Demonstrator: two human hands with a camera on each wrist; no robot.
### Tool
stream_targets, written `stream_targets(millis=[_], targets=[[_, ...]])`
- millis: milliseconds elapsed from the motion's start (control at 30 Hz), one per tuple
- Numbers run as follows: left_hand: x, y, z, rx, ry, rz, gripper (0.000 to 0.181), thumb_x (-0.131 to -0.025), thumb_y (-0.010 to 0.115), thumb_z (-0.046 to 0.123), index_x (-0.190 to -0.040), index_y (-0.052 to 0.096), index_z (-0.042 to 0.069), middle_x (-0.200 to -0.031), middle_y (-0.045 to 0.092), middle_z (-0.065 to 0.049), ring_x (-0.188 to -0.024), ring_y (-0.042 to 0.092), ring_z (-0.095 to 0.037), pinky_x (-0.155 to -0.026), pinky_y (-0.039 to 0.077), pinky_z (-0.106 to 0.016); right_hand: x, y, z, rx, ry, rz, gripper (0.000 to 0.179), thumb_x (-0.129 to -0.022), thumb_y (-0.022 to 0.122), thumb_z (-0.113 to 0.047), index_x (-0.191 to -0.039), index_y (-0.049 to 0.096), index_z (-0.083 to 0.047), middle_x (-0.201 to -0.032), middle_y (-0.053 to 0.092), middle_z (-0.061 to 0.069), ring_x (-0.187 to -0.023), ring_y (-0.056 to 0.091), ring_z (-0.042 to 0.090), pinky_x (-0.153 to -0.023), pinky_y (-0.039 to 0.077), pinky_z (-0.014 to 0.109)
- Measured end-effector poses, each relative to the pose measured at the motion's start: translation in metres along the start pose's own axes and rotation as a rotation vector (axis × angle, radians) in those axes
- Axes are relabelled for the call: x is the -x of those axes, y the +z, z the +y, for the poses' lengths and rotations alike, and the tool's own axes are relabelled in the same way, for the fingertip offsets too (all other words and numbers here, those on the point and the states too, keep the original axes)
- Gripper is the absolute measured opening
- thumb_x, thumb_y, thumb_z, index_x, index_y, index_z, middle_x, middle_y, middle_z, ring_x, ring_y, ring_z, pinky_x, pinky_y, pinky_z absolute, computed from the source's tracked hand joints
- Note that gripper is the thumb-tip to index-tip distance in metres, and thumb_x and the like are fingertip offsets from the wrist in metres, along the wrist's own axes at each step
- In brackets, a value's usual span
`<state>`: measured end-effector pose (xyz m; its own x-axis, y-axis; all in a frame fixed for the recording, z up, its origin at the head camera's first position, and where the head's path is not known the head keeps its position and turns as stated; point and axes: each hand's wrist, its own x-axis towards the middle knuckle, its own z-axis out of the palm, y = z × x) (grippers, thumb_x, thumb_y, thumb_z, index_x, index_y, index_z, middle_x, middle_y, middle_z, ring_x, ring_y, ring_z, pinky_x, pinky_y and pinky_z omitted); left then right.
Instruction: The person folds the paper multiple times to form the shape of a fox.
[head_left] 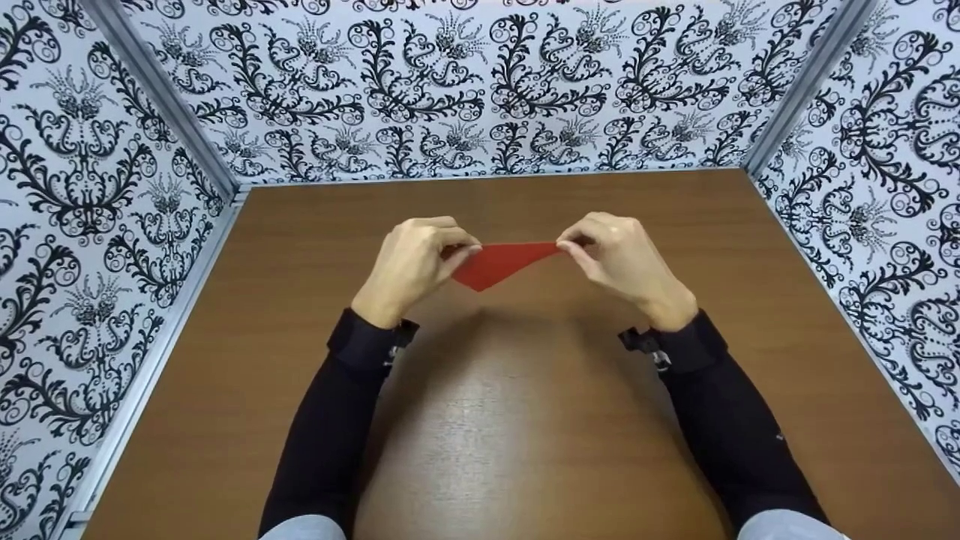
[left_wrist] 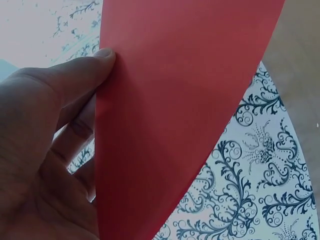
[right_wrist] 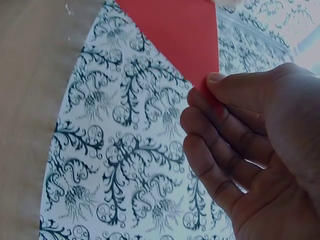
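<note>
A piece of red paper point(head_left: 499, 264) with straight edges and pointed corners is held up between both hands, above the table. My left hand point(head_left: 412, 259) pinches its upper edge near the wider end; in the left wrist view the thumb lies flat on the red paper point(left_wrist: 170, 100) and the other fingers are partly hidden behind it. My right hand point(head_left: 626, 259) pinches the narrow pointed corner at the other end. The right wrist view shows that corner of the red paper point(right_wrist: 185, 40) between thumb and forefinger, with the remaining fingers loosely bent below.
The brown wooden table point(head_left: 487, 450) spreads beneath both arms. Panels with a black scroll pattern stand at the back point(head_left: 465, 90), left point(head_left: 82, 187) and right point(head_left: 885, 187), with metal posts in the corners. Each wrist wears a dark band with a small camera.
</note>
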<state>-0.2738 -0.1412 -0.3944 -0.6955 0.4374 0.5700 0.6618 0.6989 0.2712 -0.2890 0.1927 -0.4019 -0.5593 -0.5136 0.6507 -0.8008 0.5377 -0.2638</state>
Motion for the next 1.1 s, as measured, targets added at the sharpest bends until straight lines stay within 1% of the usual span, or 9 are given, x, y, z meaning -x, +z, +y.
stream_targets(millis=[100,200,367,467,600,700,767,933,1100], targets=[[0.0,-0.002,-0.004,0.007,-0.004,0.0,0.015,-0.11,0.085,0.026,-0.112,0.094,0.015,-0.098,0.086,-0.002,-0.081,0.078,-0.021,-0.076,0.067,-0.04,0.001,-0.007,0.005,0.005,0.018,-0.006,0.007,-0.104,0.086,-0.003,-0.109,0.086,0.001,-0.1,0.085,0.018,-0.088,0.083,0.03,-0.081,0.071,0.044],[0.002,-0.004,-0.007,0.002,-0.013,0.009,0.014,-0.11,0.085,0.025,-0.112,0.094,0.015,-0.099,0.086,-0.003,-0.083,0.078,-0.022,-0.077,0.067,-0.041,0.003,-0.012,0.009,0.022,0.059,-0.013,0.007,-0.104,0.086,-0.003,-0.109,0.085,0.002,-0.101,0.085,0.018,-0.09,0.084,0.03,-0.083,0.071,0.043],[0.003,-0.006,-0.01,0.012,-0.033,0.035,0.012,-0.108,0.087,0.023,-0.11,0.094,0.013,-0.098,0.087,-0.003,-0.083,0.079,-0.022,-0.079,0.067,-0.04,0.005,-0.02,0.011,0.026,0.13,0.002,0.007,-0.105,0.085,-0.003,-0.109,0.085,0.003,-0.104,0.085,0.018,-0.093,0.084,0.03,-0.086,0.071,0.044],[0.002,-0.005,-0.009,0.014,-0.033,0.03,0.012,-0.108,0.087,0.023,-0.11,0.094,0.013,-0.098,0.086,-0.003,-0.083,0.078,-0.022,-0.078,0.067,-0.039,0.004,-0.021,0.008,0.027,0.139,0.01,0.009,-0.108,0.084,-0.006,-0.111,0.085,0.002,-0.107,0.085,0.017,-0.096,0.084,0.029,-0.089,0.069,0.038],[0.0,-0.001,-0.004,0.006,-0.022,0.003,0.013,-0.109,0.085,0.023,-0.111,0.093,0.014,-0.1,0.086,-0.002,-0.084,0.078,-0.02,-0.078,0.067,-0.038,0.001,-0.016,0.0,0.023,0.104,0.046,0.01,-0.108,0.083,-0.008,-0.114,0.085,-0.001,-0.11,0.084,0.015,-0.102,0.082,0.028,-0.095,0.067,0.034],[-0.002,0.002,0.002,0.004,-0.007,-0.014,0.012,-0.11,0.085,0.023,-0.112,0.093,0.014,-0.101,0.086,-0.002,-0.084,0.079,-0.019,-0.078,0.068,-0.037,-0.001,-0.008,-0.009,0.009,0.065,0.065,0.013,-0.107,0.084,-0.008,-0.118,0.085,-0.001,-0.115,0.082,0.016,-0.106,0.081,0.03,-0.098,0.068,0.039],[-0.002,0.004,0.006,0.004,0.005,-0.021,0.012,-0.11,0.085,0.023,-0.112,0.093,0.014,-0.101,0.085,-0.002,-0.084,0.079,-0.02,-0.078,0.068,-0.037,-0.003,-0.002,-0.016,0.012,0.038,0.055,0.018,-0.108,0.084,-0.01,-0.123,0.084,-0.001,-0.118,0.081,0.017,-0.109,0.081,0.031,-0.098,0.069,0.042],[-0.001,0.009,0.014,0.009,0.032,-0.035,0.012,-0.11,0.085,0.022,-0.111,0.092,0.014,-0.1,0.085,-0.003,-0.085,0.081,-0.023,-0.078,0.07,-0.04,-0.005,0.014,-0.028,0.022,-0.018,0.011,0.027,-0.109,0.084,-0.014,-0.132,0.082,0.0,-0.123,0.08,0.02,-0.113,0.08,0.035,-0.099,0.071,0.041],[-0.001,0.011,0.021,0.008,0.062,-0.032,0.011,-0.11,0.084,0.019,-0.111,0.092,0.012,-0.1,0.085,-0.004,-0.087,0.082,-0.023,-0.08,0.07,-0.042,-0.004,0.026,-0.033,0.038,-0.042,-0.001,0.025,-0.108,0.085,-0.013,-0.131,0.082,-0.003,-0.122,0.081,0.017,-0.112,0.079,0.035,-0.102,0.07,0.046]])
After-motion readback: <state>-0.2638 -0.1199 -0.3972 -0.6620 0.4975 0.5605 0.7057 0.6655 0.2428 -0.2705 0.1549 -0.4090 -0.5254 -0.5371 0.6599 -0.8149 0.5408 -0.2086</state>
